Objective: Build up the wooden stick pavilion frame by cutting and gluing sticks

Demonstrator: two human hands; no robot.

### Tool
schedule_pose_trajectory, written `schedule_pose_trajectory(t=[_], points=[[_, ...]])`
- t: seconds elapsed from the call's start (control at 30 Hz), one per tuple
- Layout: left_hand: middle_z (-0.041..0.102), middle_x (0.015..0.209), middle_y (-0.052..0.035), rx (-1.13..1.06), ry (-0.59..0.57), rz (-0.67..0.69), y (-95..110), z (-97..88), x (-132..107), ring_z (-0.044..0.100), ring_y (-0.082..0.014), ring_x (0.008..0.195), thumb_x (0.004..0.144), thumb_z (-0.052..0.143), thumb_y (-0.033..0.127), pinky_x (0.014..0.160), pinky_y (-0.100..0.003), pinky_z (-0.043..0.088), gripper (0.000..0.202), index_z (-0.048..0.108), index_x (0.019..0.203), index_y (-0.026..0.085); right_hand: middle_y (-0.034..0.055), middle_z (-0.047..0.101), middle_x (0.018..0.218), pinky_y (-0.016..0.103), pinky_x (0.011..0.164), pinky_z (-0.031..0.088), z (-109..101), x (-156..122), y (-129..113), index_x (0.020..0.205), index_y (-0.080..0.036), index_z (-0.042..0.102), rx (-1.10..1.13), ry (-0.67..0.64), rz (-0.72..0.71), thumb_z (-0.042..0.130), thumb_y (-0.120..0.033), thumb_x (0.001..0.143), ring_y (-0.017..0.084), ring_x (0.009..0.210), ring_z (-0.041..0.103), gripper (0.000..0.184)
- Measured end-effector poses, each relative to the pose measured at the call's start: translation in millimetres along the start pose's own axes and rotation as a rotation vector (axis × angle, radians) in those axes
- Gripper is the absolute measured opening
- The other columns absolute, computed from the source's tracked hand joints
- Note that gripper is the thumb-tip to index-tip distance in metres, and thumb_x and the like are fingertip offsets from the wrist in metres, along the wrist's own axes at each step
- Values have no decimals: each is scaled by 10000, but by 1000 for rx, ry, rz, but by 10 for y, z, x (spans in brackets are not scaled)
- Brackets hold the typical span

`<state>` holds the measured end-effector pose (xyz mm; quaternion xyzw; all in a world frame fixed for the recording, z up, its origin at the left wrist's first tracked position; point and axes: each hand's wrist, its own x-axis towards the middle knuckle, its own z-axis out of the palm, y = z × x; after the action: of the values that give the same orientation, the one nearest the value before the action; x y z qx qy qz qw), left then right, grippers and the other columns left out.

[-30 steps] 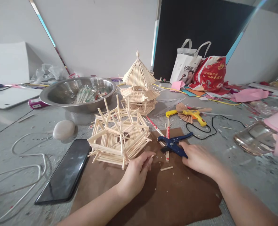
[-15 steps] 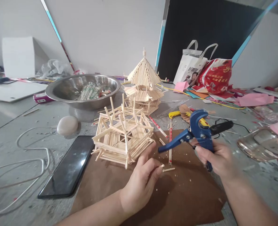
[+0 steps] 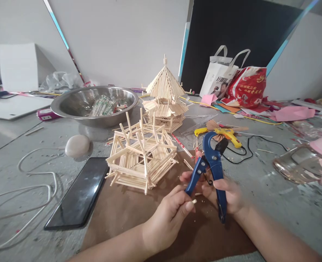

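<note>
My left hand (image 3: 167, 218) pinches a short wooden stick (image 3: 194, 201) between thumb and forefinger, and only its pale end shows. A blue pipe cutter (image 3: 214, 158) is gripped in my right hand (image 3: 233, 198), upright with its handles spread apart. The cutter's left handle comes down beside my left fingers; whether they touch it I cannot tell. Left of the hands stands a six-sided open frame of wooden sticks (image 3: 146, 178), partly on a brown sheet (image 3: 117, 227). Behind it rises a stick pavilion with a pointed roof (image 3: 165, 83).
A steel basin (image 3: 61, 109) holding packets stands at the back left. On the left lie a phone (image 3: 77, 196), a white rounded device (image 3: 77, 146) and a white cable (image 3: 54, 182). Beyond the cutter is a yellow glue gun (image 3: 231, 137); at right, a clear container (image 3: 297, 163).
My right hand has brought the cutter left and nearer to my left hand, turning it more upright. My left hand still pinches the stick and has shifted slightly right.
</note>
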<state>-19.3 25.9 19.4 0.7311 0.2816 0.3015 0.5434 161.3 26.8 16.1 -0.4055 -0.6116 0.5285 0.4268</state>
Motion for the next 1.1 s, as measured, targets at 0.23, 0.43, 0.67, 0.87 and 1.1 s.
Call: schedule_pose_trajectory(t=[0.23,0.43,0.67,0.87,1.1], points=[[526,784,-44,13,149,-61,30,-38,25,472,-138,717,856,373,307,674,-232,374,257,506,684,168,69,553,947,363,710,462,-181,-56,-37,1184,-238,359,-132,126,-187,364,-280,804,187,823,570,382],[350,552,40,28,218,-133,-13,-97,44,300,-99,521,832,403,367,504,-204,285,264,492,680,171,53,541,897,331,727,441,-257,-33,-120,967,-210,450,-776,110,-252,556,-208,666,196,821,539,320],[473,674,-2,51,156,-68,-63,-105,32,389,-124,635,853,365,309,606,-207,351,230,521,773,160,94,530,966,352,741,431,-124,14,-15,1010,-185,423,-916,43,-231,589,-167,575,224,887,525,466],[491,685,-7,54,146,-6,-42,-104,38,392,-124,645,858,351,299,624,-206,367,247,534,778,154,86,555,936,344,727,434,-111,14,-17,995,-171,438,-948,51,-162,595,-208,578,214,862,542,447],[541,774,-26,52,122,-16,-33,-101,37,450,-137,718,867,342,268,690,-211,380,231,542,847,154,80,567,925,339,723,434,-97,22,-15,946,-176,462,-993,37,-154,596,-231,589,207,842,545,385]])
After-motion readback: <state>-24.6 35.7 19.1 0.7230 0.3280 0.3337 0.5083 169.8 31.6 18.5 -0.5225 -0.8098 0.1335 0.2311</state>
